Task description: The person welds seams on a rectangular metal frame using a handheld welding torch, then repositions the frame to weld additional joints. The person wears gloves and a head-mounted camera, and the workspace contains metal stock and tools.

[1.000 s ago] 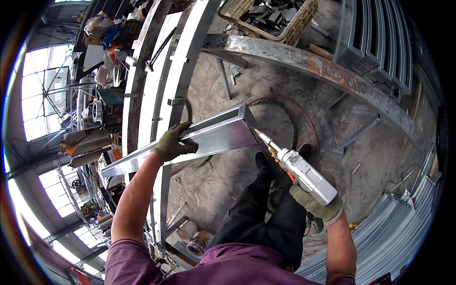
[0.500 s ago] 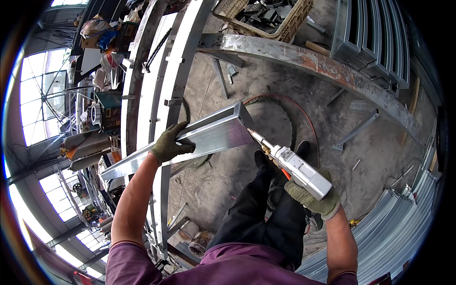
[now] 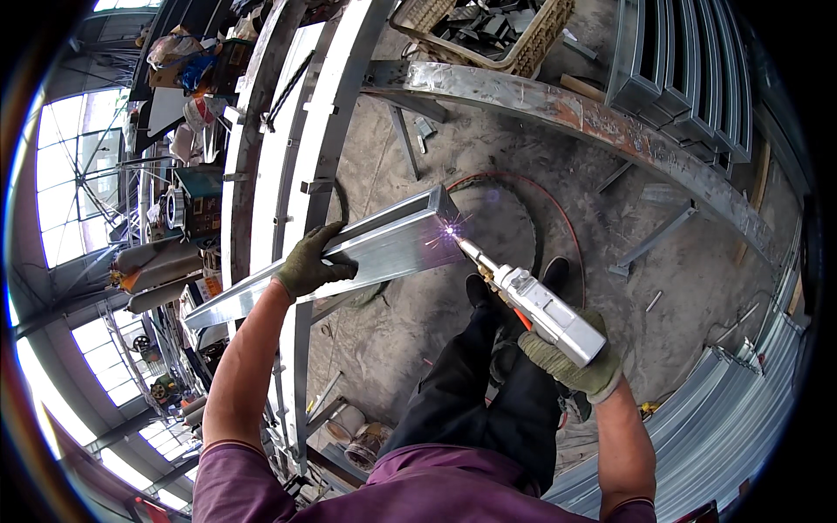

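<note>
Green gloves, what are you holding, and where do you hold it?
The right hand holds the white torch round its rear body, away from the sparking tip; the left hand holds the long metal piece partway along its upper edge.

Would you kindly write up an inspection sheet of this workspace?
Surface: grey concrete floor
Job's things: long silver sheet-metal channel, bright sparks at its right end, beside the tip of a boxy white handheld torch
Clutter: beige rectangular basket of dark offcuts
Hands: left green-gloved hand on the channel; right green-gloved hand gripping the torch
Cables: thin red hose curving across the floor
Surroundings: stacked grey metal sections, upper right
</note>
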Demonstrator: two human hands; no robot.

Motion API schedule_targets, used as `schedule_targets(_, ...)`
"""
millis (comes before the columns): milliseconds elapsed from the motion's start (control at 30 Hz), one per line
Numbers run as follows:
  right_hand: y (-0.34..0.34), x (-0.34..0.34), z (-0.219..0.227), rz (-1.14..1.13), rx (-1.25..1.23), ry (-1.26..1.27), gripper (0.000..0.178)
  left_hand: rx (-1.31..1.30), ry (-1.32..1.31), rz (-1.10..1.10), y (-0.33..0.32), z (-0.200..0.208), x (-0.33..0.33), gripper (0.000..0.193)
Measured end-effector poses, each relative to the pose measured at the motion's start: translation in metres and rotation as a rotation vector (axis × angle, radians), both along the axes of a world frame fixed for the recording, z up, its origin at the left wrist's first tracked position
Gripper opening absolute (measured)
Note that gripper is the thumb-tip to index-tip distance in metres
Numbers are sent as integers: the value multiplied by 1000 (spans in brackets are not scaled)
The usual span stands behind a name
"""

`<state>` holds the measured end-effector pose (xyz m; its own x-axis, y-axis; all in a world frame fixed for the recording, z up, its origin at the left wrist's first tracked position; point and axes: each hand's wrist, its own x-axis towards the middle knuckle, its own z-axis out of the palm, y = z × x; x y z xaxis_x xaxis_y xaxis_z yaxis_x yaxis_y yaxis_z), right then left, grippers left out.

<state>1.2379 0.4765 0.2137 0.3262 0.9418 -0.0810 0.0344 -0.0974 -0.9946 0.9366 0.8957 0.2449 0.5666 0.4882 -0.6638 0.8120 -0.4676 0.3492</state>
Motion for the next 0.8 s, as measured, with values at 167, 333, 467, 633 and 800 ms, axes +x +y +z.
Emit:
schedule_targets(167, 1, 1, 1, 0, 3, -29, 36, -2, -2, 10, -2, 2, 3, 108)
schedule_targets(333, -2, -1, -2, -6, -18, 50, 35, 6, 8, -4, -1, 2, 3, 107)
schedule_targets(467, -3, -3, -4, -12, -36, 65, 35, 16, 6, -8, -2, 3, 2, 105)
schedule_targets(633, 1, 1, 2, 4, -25, 47, 35, 16, 5, 1, -2, 3, 2, 103)
schedule_targets(800, -4, -3, -3, -25, -70, 182, 35, -20, -21, 36, -3, 3, 3, 104)
